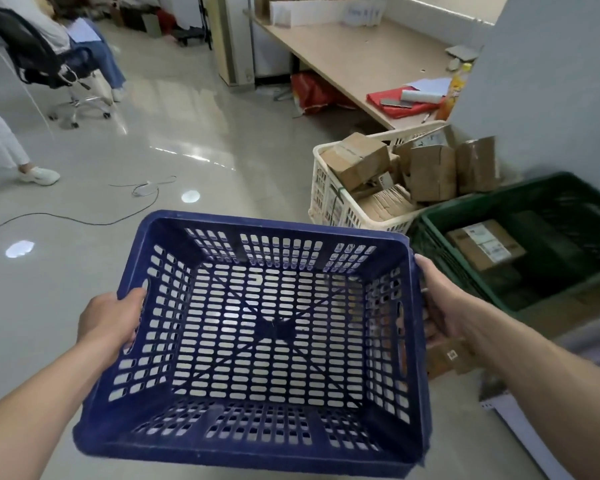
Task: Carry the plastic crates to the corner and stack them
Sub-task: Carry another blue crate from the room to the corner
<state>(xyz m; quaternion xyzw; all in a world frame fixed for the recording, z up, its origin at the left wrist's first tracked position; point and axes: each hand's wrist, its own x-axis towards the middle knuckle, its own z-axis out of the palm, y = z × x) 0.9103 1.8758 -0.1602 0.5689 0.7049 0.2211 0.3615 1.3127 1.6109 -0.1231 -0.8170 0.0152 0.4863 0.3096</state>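
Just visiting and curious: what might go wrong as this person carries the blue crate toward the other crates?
A cable lies loose on the floor ahead to the left. With the left hand and right hand both gripping the blue crate, a trip would be hard to catch. The white crate is heaped with cardboard boxes above its rim, so a crate stacked there would likely sit crooked or slide off.

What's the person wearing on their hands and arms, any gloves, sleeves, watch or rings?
Nothing shows. The left hand and right hand are bare, no gloves. The left forearm and right forearm are uncovered to the frame edge, so no sleeve is in view. No watch or bracelet on either wrist, and no ring shows.
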